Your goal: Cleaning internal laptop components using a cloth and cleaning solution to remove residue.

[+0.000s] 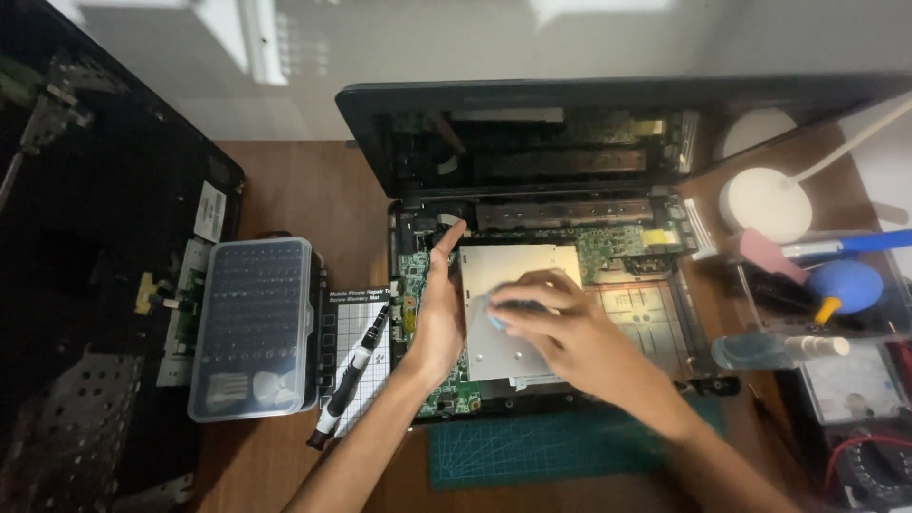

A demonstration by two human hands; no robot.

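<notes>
Head view: left hand (439, 318) lies flat, fingers open, against the silver drive's (518, 313) left edge inside the opened laptop (570, 180); right hand (556, 318) fingers grip a blue tool (496, 321).

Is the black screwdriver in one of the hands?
No, the black screwdriver lies on the white mat, away from both hands.

The bit case (252, 328) lies left of the opened laptop (570, 285), screwdriver (350, 375) between.

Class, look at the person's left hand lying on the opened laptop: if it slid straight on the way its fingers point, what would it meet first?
The left hand points toward the hinge, so probably the black round fan housing; depth is unclear.
</notes>
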